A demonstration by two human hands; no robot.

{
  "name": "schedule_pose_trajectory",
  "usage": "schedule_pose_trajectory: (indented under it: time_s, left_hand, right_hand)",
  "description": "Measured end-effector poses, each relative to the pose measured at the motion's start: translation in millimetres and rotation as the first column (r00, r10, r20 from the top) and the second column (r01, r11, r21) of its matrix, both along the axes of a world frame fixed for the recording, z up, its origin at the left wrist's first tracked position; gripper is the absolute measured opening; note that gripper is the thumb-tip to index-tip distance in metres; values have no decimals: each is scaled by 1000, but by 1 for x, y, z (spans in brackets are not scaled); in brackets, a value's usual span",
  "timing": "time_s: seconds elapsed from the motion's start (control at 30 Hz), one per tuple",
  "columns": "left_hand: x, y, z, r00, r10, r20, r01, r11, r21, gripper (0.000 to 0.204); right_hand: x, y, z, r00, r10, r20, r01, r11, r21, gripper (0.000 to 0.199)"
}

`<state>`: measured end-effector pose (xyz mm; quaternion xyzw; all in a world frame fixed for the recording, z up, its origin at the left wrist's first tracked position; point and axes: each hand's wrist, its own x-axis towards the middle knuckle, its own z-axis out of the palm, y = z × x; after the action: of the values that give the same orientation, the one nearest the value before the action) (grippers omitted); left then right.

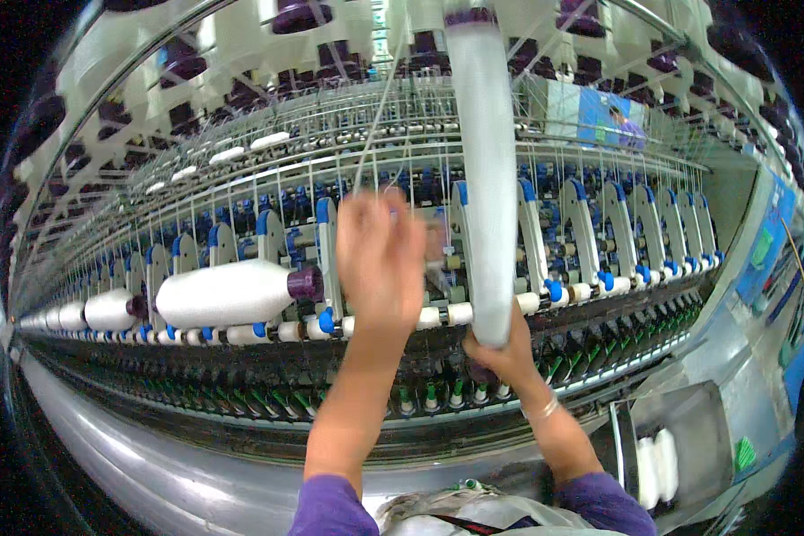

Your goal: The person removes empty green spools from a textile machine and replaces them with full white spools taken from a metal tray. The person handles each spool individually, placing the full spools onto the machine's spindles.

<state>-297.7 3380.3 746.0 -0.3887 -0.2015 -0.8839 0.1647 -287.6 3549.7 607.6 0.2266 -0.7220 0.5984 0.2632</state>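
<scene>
The person's right hand [500,350] is closed under the base of a tall white yarn bobbin [489,179] held upright. That long bobbin could tip or slip, being gripped only at its bottom end. The left hand [380,255], blurred, reaches beside it toward thin threads [375,125]; how far it is open cannot be told. Beyond both hands runs the spinning frame [598,241], a full white bobbin [228,293] to their left.

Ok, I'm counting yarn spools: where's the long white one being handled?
Head view, centre-right: the long white spool stands upright, its lower end in the right hand.
</scene>
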Motion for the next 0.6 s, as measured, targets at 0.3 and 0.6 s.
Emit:
schedule_pose_trajectory:
  time_s: [0.3,0.6]
  left_hand:
    - [69,-3,-214,893,155,422,409,112,-906,24]
    - [123,25,-244,999,13,-41,-42,113,-993,14]
  right_hand:
    - [118,90,-102,956,-90,279,51,988,145,57]
    - [48,166,-67,805,-519,-287,591,670,449,60]
